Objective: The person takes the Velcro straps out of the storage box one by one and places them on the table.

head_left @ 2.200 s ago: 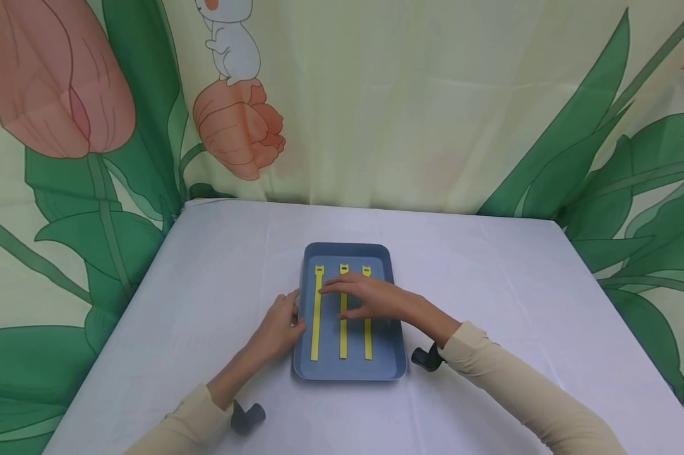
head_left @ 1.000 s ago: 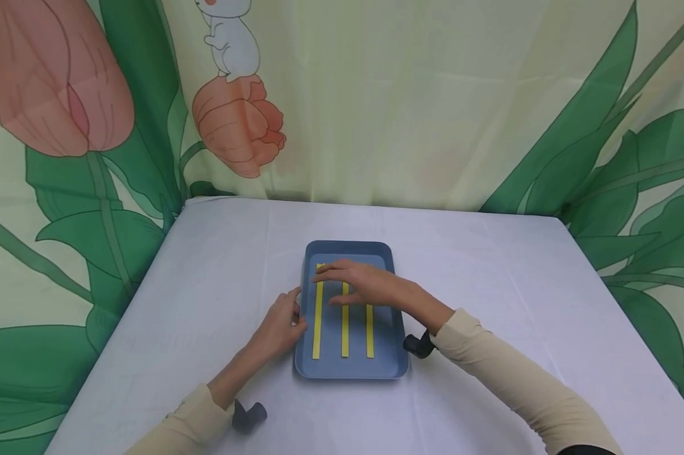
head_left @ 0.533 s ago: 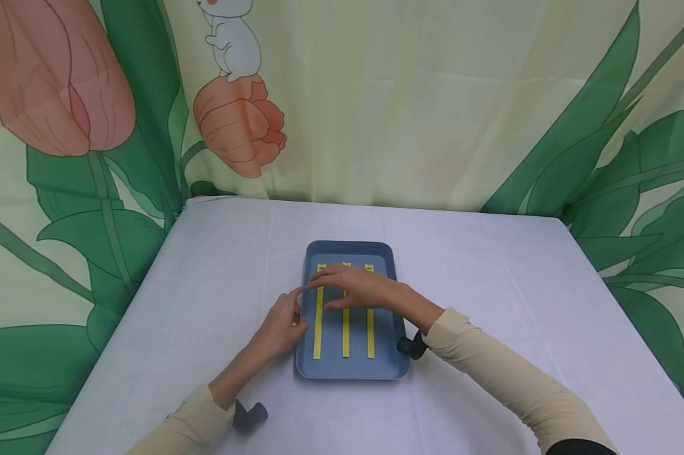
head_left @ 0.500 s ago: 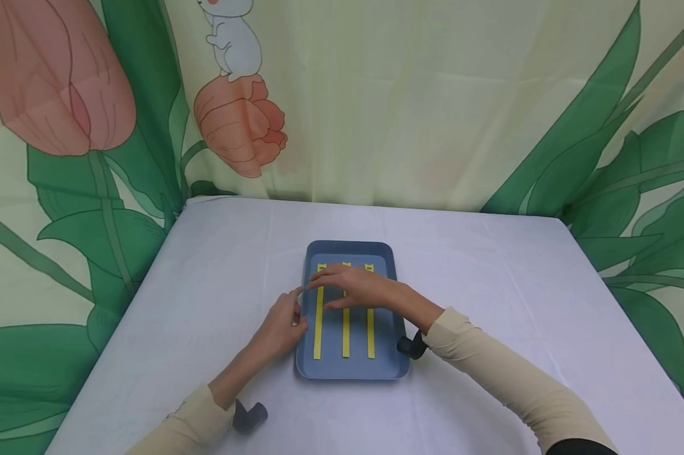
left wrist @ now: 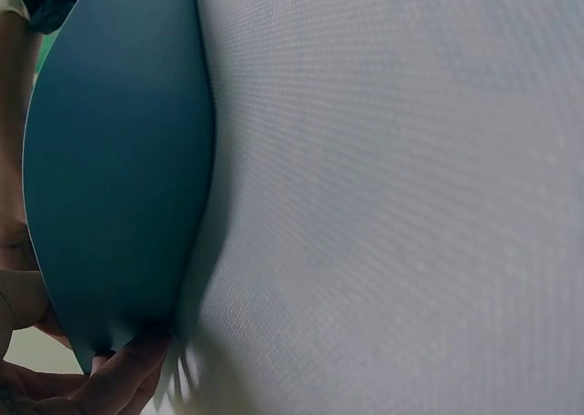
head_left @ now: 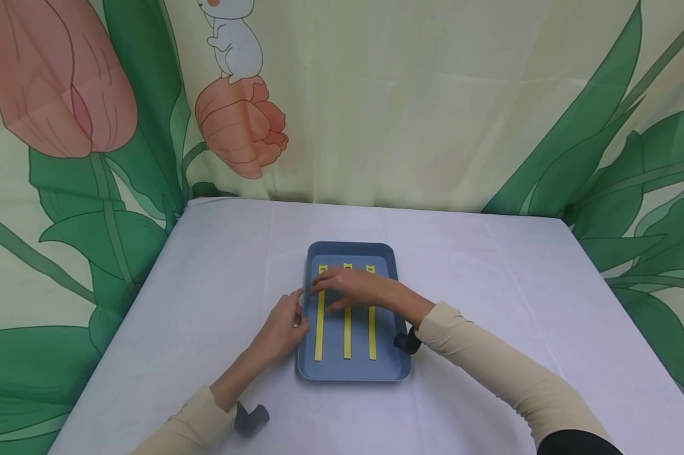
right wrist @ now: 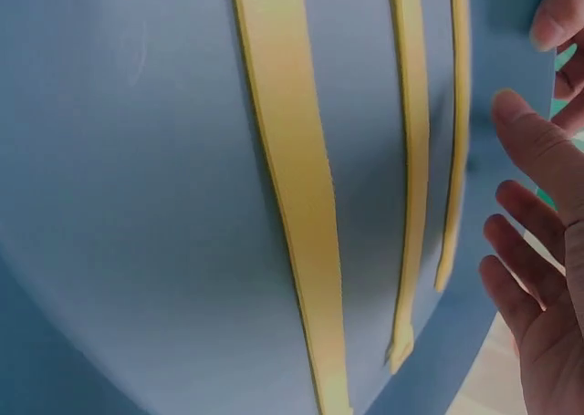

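Three yellow hook-and-loop cable straps (head_left: 347,335) with slotted heads lie side by side, lengthwise, in a blue-grey tray (head_left: 355,371). The left hand (head_left: 277,327) grips the tray's left rim; its thumb is at the inner edge in the right wrist view, while its fingers (left wrist: 123,374) touch the outer wall in the left wrist view. Over the upper half of the straps is the right hand (head_left: 355,287), fingers apart and loosely bent around nothing. It covers parts of all three straps in the head view. The right wrist view shows its fingertips near the leftmost strap (right wrist: 458,132), apart from it.
A white cloth covers the table (head_left: 478,272) around the tray. Behind the table hangs a curtain (head_left: 387,107) printed with tulips and a rabbit. Dark wrist-worn devices (head_left: 252,419) sit under both forearms.
The right hand has moved left over the tray to the leftmost strap, then slightly back in the last half second. The left hand stays at the rim. The straps have not visibly moved.
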`<state>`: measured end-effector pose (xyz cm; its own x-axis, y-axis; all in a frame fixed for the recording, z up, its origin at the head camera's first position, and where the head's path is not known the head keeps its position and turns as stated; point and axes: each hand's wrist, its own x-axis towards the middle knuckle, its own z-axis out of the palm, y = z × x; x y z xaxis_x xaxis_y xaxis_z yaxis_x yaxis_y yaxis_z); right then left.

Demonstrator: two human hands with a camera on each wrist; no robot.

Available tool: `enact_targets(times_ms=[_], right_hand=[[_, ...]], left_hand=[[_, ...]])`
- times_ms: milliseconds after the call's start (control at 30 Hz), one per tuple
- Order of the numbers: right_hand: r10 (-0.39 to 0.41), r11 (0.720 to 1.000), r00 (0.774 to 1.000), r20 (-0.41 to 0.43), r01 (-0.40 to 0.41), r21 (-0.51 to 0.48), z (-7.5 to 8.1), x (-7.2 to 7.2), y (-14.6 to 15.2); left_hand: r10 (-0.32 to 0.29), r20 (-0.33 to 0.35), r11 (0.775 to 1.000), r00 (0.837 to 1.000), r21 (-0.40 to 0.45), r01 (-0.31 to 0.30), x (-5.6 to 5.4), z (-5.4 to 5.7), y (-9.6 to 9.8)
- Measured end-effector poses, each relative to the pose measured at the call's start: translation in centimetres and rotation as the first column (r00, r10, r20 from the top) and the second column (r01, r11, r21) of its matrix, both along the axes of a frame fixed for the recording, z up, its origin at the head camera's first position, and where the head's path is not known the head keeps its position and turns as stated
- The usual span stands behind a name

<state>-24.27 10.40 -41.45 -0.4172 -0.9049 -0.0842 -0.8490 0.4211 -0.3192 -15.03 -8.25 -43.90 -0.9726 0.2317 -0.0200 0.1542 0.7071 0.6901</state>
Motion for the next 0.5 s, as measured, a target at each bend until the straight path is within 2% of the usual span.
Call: enact_targets(times_ms=[500], right_hand=[[0.02,0.999,1.0,0.013,-0.019,-0.035,-0.75,0.34,-0.68]], left_hand=[[0.004,0.004,1.0,1.0,0.011,-0.004,0.04,0.0,-0.02]])
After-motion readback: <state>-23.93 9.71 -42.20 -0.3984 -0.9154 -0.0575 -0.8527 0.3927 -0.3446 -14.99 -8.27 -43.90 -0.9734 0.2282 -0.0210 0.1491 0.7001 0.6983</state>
